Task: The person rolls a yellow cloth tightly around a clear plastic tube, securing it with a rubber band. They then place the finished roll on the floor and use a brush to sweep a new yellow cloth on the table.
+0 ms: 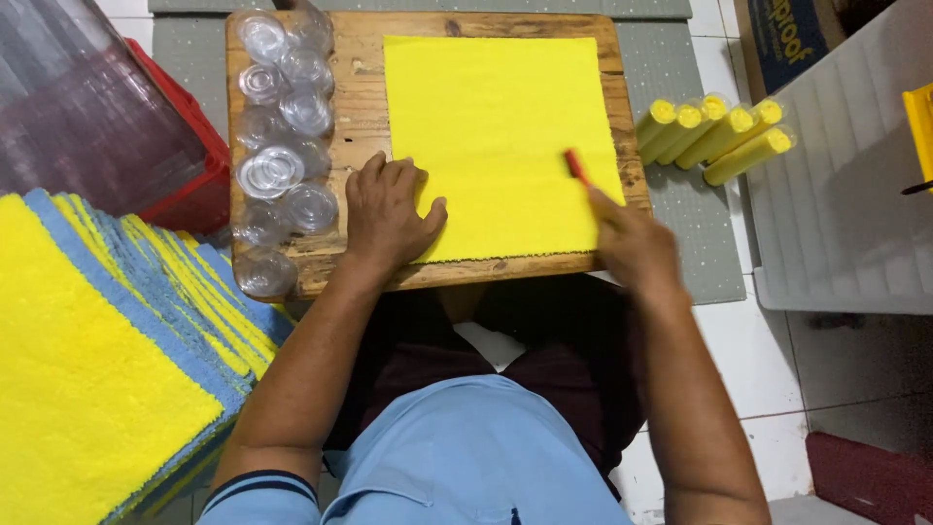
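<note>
Your left hand (387, 216) presses flat, fingers spread, at the yellow cloth's (496, 136) 8 o'clock corner, anchoring it, while your right hand (630, 243) pinches a red stick (576, 166) at 4 o'clock.

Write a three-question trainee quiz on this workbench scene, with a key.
1. True or false: the left hand presses flat on the yellow cloth.
2. What does the right hand hold?
3. The clear cups lie: A) left of the cloth, B) right of it, C) on it.

Key: 1 true, on its lower left corner; 2 a thin red stick; 3 A.
</note>
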